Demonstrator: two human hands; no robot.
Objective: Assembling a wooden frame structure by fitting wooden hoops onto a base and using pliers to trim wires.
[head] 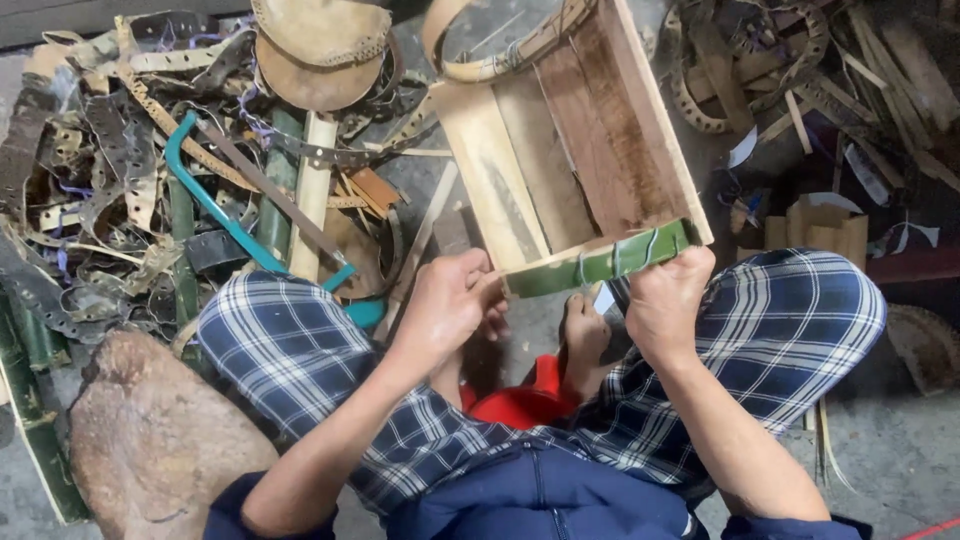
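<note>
A wooden tray-like frame of planks leans away from me, its near edge capped by a green bamboo strip bound with thin ties. My left hand grips the left end of that strip. My right hand holds the right end, fingers curled over the green edge. A small pale blade or chip shows just under the strip between my hands. My knees in blue plaid cloth flank the frame, with my bare foot on a red object below.
A teal-handled hacksaw lies on a heap of perforated bamboo strips at left. A brown rock sits at lower left. Woven pieces lie at top. More bamboo offcuts pile at right.
</note>
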